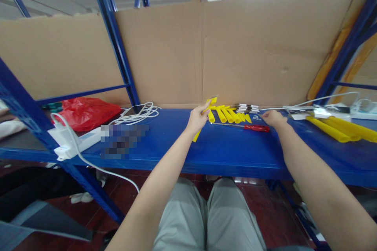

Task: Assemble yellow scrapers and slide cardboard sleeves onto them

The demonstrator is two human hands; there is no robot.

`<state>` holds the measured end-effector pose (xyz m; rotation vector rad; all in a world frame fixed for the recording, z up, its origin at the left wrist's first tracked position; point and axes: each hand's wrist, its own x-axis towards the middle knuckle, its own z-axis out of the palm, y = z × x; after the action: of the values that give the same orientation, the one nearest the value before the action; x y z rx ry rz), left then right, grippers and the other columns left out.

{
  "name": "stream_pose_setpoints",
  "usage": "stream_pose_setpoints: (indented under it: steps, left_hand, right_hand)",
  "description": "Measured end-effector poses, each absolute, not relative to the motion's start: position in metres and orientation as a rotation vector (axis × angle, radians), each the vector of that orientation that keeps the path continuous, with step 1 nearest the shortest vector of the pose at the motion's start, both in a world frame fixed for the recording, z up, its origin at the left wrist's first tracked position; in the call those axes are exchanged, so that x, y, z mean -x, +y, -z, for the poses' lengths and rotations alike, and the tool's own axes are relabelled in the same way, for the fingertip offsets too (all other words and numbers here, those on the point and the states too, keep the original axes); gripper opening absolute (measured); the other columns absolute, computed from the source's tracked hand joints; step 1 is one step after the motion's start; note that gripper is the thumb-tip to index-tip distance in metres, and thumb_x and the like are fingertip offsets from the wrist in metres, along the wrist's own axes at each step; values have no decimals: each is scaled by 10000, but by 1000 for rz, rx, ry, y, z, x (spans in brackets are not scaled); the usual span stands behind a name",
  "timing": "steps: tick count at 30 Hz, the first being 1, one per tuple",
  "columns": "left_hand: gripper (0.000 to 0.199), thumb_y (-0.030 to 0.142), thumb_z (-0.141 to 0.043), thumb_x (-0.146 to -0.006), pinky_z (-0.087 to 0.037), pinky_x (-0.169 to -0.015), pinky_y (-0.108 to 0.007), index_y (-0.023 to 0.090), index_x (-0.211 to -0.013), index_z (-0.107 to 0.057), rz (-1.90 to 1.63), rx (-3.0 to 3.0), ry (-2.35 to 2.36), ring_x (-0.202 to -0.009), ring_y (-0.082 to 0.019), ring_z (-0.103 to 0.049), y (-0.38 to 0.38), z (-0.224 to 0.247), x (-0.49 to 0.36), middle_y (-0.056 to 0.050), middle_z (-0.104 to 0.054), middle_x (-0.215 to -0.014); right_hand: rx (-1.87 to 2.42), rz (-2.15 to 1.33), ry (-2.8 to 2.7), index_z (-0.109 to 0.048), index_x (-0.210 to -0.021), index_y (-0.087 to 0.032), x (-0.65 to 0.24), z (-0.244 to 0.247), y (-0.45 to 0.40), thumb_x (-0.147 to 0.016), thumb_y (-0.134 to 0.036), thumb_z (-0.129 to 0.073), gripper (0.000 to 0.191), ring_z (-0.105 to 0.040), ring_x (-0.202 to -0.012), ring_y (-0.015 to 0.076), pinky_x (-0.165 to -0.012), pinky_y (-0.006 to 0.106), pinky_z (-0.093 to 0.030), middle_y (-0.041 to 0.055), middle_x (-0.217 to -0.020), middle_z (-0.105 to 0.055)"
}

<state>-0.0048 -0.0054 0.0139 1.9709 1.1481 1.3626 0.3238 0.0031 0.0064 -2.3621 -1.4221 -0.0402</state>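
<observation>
Two bare arms (165, 176) reach over a blue shelf (165, 141). The left hand (198, 119) is closed around a yellow tube (196, 136) — one end pokes out above the fingers and the other hangs below. It is tilted, just left of a row of short yellow tubes (228, 115) lying on the shelf.

The right hand (273, 118) is low over the shelf, fingers bent, beside some tiny shiny bits (257, 117). I cannot tell if it is holding one.

Between the hands lies a red screwdriver (257, 128), its thin tip pointing left. Black and white sticks (247, 108) sit in a pile behind it. Far to the right are big yellow tubes (328, 130). Way over on the left — well apart from the hands — are a red bag (88, 113) and a looped white cord (140, 113).
</observation>
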Motion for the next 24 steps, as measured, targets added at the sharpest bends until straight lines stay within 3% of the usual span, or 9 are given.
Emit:
stream_pose_setpoints:
  steps: [5,13,24]
  left_hand:
    - [490,197,-675,-885,-446,-438,-157,218,-1368,-590,-1358,-1492,1026,-502,-51,-582,-9,-17,2,-55,-724,-1003]
    - [530,104,-627,-898,-446,-422,-146,193,-1412,-538,-1265,-1284,1016,-481,-50,-586,-18,-25,3,-47,-708,-894]
    - [535,72,-579,-909,-441,-442,-155,220,-1421,-531,-1261,-1211,1051,-481,-53,-578,-21,-27,2,-44,-718,-891]
  right_hand:
    - [2389,78,-1490,-774,-920,-248,-327,0,7,-785,-200,-596,229,-661,-1017,313,-900,509,-486,129,-1045,-725]
    - [2428,74,-1501,-780,-985,-276,-332,5,12,-772,-172,-602,296,-642,-1083,320,-935,526,-473,111,-1132,-720]
    - [2394,93,-1548,-767,-865,-244,-332,5,12,-797,-269,-625,159,-652,-1028,304,-908,499,-480,107,-1053,-729]
